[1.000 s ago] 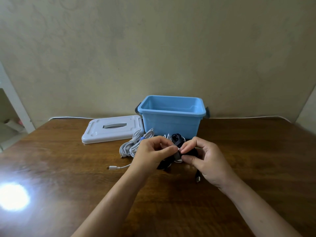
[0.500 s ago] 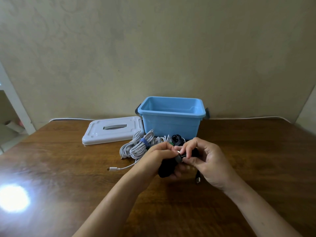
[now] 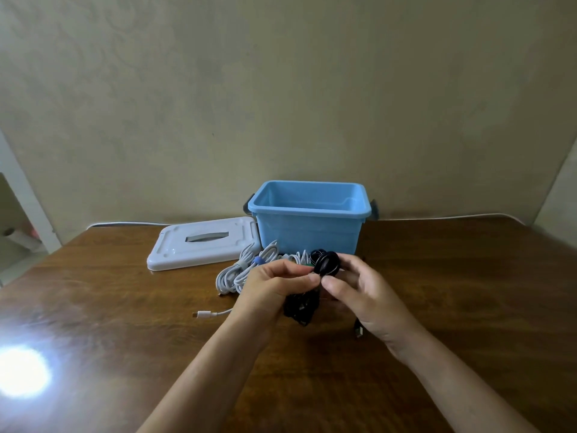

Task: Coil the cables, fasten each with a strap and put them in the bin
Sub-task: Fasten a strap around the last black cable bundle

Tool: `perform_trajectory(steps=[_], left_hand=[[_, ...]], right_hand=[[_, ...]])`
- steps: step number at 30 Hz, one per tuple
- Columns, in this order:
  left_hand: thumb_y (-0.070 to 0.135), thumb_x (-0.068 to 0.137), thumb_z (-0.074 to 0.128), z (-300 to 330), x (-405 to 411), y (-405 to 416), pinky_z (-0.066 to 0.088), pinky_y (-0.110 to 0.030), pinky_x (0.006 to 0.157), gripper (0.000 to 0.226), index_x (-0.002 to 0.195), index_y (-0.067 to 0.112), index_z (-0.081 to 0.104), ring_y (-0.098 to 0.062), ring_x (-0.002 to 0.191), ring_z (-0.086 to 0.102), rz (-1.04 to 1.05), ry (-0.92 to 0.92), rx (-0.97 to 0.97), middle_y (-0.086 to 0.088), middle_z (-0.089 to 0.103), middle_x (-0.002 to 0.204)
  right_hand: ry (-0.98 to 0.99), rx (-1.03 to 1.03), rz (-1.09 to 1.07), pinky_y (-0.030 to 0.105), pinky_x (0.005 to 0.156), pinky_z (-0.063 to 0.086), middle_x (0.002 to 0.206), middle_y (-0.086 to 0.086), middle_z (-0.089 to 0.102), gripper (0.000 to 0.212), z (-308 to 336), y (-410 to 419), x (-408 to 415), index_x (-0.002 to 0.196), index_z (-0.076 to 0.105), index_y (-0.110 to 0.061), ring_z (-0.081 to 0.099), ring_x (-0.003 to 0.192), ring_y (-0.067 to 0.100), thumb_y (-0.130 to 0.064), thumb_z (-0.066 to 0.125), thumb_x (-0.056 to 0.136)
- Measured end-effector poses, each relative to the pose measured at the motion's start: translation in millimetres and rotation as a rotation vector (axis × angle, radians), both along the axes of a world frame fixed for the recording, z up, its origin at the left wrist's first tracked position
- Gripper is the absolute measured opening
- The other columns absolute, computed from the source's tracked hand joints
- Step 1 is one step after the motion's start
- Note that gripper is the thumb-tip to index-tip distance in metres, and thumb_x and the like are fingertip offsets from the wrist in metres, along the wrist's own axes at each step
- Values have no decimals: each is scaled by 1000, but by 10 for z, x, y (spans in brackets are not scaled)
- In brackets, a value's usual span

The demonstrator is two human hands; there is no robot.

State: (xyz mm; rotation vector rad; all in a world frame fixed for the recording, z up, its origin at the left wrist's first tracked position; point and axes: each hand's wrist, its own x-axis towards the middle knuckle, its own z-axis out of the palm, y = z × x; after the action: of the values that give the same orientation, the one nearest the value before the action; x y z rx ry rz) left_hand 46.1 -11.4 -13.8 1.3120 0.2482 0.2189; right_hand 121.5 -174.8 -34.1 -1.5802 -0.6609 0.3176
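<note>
you're strapping the black cable (image 3: 301, 304).
left hand (image 3: 274, 287) pinches the coil, right hand (image 3: 363, 292) pinches the strap (image 3: 326, 263); next, cinch it.

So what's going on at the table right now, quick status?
Left hand and right hand both gripping black cable, still unstrapped. White cables lie on table. Blue bin open, looks empty. Path to it unobstructed.

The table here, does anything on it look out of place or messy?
Nothing is damaged or spilled. One loose end stands out: the white cable bundle beside the blue bin has its plug end trailing out across the table, uncoiled. The bin's lid lies off, to the bin's left.
</note>
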Motion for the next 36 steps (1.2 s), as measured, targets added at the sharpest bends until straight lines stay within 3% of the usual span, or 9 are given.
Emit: perform_trajectory(steps=[3, 8, 11, 18, 22, 25, 27, 30, 36], left_hand=[[7, 75, 82, -12, -16, -75, 60, -35, 74, 13, 85, 5, 75, -26, 84, 75, 81, -27, 85, -15, 77, 91], [11, 90, 73, 21, -45, -179, 61, -30, 73, 5, 94, 8, 76, -19, 83, 75, 177, -95, 194, -8, 77, 87], [16, 90, 74, 53, -39, -187, 62, -32, 77, 3, 91, 19, 75, -15, 86, 74, 204, -108, 375, 0, 77, 86], [21, 92, 73, 196, 2, 51, 61, -33, 80, 6, 96, 24, 76, -9, 81, 72, 122, -108, 727, 3, 76, 83], [38, 92, 70, 180, 88, 451, 49, -16, 62, 12, 103, 31, 71, -2, 74, 64, 279, 48, 1076, 11, 67, 88], [38, 92, 69, 44, 153, 685, 48, -23, 73, 22, 110, 27, 67, -12, 88, 63, 356, 166, 1283, 5, 55, 102], [27, 92, 66, -22, 198, 721, 49, -27, 82, 26, 118, 23, 64, -20, 99, 62, 346, 227, 1332, -2, 54, 112], [29, 93, 58, -37, 242, 754, 44, -34, 84, 32, 123, 18, 56, -27, 109, 54, 392, 351, 1473, -6, 55, 118], [49, 94, 58, -69, 266, 773, 41, -34, 84, 35, 117, 24, 67, -24, 105, 50, 357, 433, 1627, -3, 61, 111]], right_hand=[[-27, 24, -125, 45, 101, 56, 120, -4, 74, 82, -5, 61, -40, 131, 59, -29, 69, 114, 14, -71, 79, 64], [93, 74, -192, 42, 100, 57, 117, -4, 75, 59, -1, 113, -61, 127, 61, -29, 71, 111, 13, -43, 79, 73], [158, 119, -177, 27, 89, 60, 105, -9, 78, 27, 38, 120, -118, 113, 65, -30, 73, 100, 6, -25, 75, 89], [232, 134, -200, 42, 95, 59, 107, 0, 78, 26, 183, 101, -71, 109, 71, -22, 74, 105, 20, -11, 79, 87], [141, 87, -198, 38, 96, 58, 109, -3, 77, 26, 317, 104, 13, 116, 69, -23, 72, 104, 10, -19, 76, 91], [54, 55, -196, 29, 91, 59, 109, -5, 76, 29, 427, 127, 71, 120, 66, -25, 72, 101, 4, -17, 73, 93], [10, 26, -191, 30, 92, 59, 109, -6, 76, 33, 468, 162, 97, 125, 65, -26, 71, 103, 5, -18, 73, 94], [-49, -40, -190, 33, 93, 59, 109, -5, 75, 38, 517, 213, 159, 128, 63, -24, 71, 103, 9, -18, 75, 92], [-94, -100, -193, 36, 92, 60, 105, -7, 75, 40, 555, 190, 212, 130, 63, -23, 72, 98, 8, -19, 75, 92]])
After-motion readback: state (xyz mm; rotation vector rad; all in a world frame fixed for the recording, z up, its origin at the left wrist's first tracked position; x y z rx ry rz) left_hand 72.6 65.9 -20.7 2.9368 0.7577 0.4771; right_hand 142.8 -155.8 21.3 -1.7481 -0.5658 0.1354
